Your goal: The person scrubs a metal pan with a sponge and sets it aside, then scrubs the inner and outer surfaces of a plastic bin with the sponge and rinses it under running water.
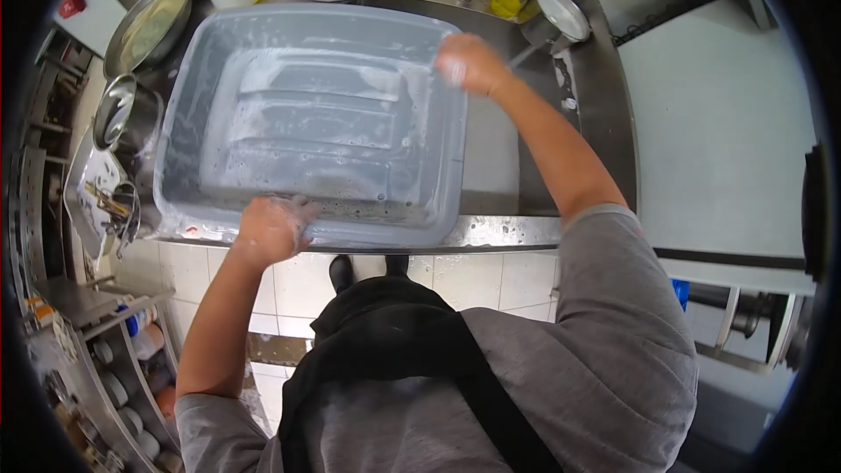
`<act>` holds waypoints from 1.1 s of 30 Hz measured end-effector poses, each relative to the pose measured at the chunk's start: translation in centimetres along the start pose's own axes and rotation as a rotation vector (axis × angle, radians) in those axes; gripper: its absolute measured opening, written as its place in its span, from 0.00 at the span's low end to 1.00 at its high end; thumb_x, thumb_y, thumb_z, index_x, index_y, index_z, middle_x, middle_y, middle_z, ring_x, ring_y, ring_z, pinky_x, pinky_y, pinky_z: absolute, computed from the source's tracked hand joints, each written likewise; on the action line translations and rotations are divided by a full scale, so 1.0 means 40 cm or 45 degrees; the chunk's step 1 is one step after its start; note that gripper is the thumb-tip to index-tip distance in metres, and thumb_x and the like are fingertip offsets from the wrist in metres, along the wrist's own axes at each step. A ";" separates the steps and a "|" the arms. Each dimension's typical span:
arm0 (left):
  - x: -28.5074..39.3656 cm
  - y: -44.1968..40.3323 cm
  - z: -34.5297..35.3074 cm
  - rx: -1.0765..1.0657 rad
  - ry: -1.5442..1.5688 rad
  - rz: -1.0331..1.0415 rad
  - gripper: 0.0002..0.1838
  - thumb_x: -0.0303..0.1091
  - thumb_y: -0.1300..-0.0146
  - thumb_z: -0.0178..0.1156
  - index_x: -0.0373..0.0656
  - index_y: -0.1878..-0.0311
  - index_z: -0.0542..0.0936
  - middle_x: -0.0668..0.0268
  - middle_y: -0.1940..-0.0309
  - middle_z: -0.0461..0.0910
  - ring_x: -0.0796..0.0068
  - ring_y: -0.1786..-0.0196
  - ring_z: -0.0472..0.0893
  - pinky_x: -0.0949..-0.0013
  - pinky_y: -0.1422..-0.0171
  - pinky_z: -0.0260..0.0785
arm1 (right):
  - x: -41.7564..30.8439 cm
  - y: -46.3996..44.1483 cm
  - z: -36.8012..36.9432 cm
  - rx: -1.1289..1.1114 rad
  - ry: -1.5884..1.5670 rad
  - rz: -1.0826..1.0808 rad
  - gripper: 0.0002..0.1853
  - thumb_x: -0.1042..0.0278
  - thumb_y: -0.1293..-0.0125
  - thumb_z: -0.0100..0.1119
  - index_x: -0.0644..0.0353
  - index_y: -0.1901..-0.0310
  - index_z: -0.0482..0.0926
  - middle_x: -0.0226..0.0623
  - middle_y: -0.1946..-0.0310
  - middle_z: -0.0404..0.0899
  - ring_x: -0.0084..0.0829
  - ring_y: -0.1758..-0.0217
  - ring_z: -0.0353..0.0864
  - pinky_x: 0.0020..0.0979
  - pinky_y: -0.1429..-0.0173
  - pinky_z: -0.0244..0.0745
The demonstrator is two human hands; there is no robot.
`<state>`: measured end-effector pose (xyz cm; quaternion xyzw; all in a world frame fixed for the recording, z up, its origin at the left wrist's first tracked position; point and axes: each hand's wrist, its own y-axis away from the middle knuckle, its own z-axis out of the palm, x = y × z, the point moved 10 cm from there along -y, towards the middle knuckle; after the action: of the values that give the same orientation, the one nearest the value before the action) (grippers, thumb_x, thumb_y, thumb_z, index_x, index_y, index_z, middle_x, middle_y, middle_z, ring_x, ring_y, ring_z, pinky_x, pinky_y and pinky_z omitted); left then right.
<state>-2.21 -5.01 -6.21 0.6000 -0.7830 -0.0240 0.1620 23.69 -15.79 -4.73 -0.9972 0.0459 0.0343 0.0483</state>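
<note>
Tub (307,114) on counter (512,229), soapy.
Left hand (273,228) on near rim, fingers apart; right hand (473,64) at far-right corner, grip indiscernible.

left hand (273,229) on the near rim of the soapy grey tub (315,123) | right hand (473,65) at its right rim (kinda blurry)

Grey short-sleeved shirt (613,298), black apron with straps (377,333), dark boots (342,273)

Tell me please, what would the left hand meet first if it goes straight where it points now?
Probably the soapy inside of the grey tub. The left hand is at its near rim, fingers toward the inside; their height above the bottom is unclear.
</note>
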 end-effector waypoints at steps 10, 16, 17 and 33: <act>-0.093 0.000 0.038 -0.096 -0.040 -0.369 0.23 0.52 0.57 0.69 0.51 0.58 0.81 0.63 0.59 0.82 0.61 0.55 0.80 0.60 0.52 0.71 | -0.094 0.090 -0.005 0.151 -0.082 0.006 0.04 0.63 0.49 0.59 0.50 0.72 0.79 0.36 0.65 0.80 0.41 0.54 0.76 0.43 0.44 0.67; -0.164 0.049 -0.076 0.347 -0.251 -0.058 0.35 0.73 0.71 0.62 0.53 0.68 0.82 0.69 0.65 0.78 0.61 0.52 0.74 0.57 0.42 0.60 | 0.028 -0.018 0.031 -0.558 0.215 0.415 0.20 0.54 0.36 0.44 0.59 0.67 0.83 0.48 0.64 0.81 0.45 0.57 0.78 0.41 0.42 0.66; -0.202 0.065 -0.092 0.237 -0.219 -0.118 0.33 0.72 0.68 0.62 0.52 0.68 0.82 0.67 0.61 0.77 0.58 0.49 0.72 0.55 0.38 0.56 | -0.032 0.000 0.024 -0.641 0.120 0.629 0.25 0.49 0.36 0.41 0.63 0.64 0.82 0.50 0.63 0.81 0.47 0.54 0.79 0.43 0.42 0.67; -0.375 0.150 -0.001 1.434 1.189 -1.273 0.45 0.24 0.47 0.52 0.39 0.27 0.42 0.43 0.41 0.68 0.52 0.41 0.73 0.65 0.37 0.63 | -0.720 -0.033 0.359 -1.215 -0.220 -0.421 0.11 0.64 0.48 0.55 0.62 0.73 0.82 0.49 0.74 0.80 0.50 0.69 0.80 0.46 0.63 0.74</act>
<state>-4.37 10.86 -8.15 0.8112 -0.1786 0.5445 0.1161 -5.72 -10.52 -16.75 -0.8957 -0.1375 0.1257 -0.4039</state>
